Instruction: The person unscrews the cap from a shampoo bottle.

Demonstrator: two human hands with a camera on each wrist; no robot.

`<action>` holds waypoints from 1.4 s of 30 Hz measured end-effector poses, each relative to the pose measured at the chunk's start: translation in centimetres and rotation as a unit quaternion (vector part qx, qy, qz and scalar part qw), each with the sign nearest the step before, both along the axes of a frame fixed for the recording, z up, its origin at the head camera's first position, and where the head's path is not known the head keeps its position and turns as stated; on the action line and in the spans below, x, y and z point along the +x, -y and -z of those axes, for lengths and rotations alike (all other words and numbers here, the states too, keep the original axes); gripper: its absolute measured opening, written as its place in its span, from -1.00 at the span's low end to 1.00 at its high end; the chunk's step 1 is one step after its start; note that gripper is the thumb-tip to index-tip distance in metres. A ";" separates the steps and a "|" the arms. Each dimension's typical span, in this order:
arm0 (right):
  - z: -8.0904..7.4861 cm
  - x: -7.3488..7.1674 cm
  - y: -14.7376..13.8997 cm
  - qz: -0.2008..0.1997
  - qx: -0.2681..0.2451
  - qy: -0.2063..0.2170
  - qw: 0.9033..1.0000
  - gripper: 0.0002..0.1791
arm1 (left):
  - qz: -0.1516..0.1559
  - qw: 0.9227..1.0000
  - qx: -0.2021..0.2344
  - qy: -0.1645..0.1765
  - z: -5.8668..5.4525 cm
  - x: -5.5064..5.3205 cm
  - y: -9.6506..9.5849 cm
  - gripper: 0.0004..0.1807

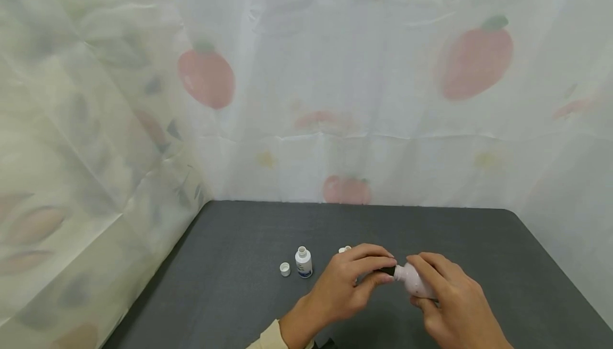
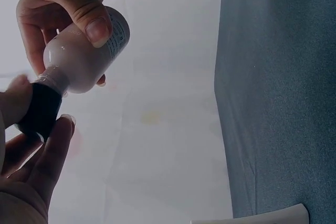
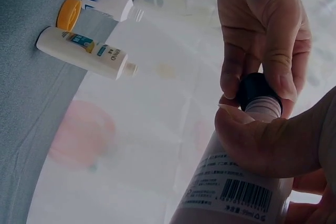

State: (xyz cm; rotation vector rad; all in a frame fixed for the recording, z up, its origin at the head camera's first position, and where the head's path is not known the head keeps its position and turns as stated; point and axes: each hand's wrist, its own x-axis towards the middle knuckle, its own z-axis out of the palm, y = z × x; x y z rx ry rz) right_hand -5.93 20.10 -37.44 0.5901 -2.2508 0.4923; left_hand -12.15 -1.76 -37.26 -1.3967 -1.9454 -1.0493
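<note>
My right hand grips a pale pink bottle, tilted with its neck toward the left hand. A printed label with a barcode shows on its side in the right wrist view. The thumb and fingers of my left hand pinch a black cap at the bottle's mouth. Part of the threaded neck shows between the cap and the bottle's shoulder. Both hands are held over the dark table, close together.
On the grey table stands an uncapped white bottle, with a white cap to its left. Another uncapped white bottle and a yellow cap are behind my left hand. A fruit-printed curtain encloses the table's back and sides.
</note>
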 end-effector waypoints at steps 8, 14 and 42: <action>0.2 -0.1 -0.1 0.006 0.002 0.002 1.000 -0.15 | -0.028 0.999 -0.026 0.008 0.0 0.2 0.1 -0.63; 0.0 0.1 -0.1 0.007 0.002 0.005 1.000 -0.19 | -0.036 0.999 -0.014 -0.010 0.0 0.2 0.1 -0.63; 0.1 0.2 -0.1 0.011 -0.001 0.005 1.000 -0.19 | -0.052 0.996 -0.045 -0.054 0.0 0.1 -0.1 -0.64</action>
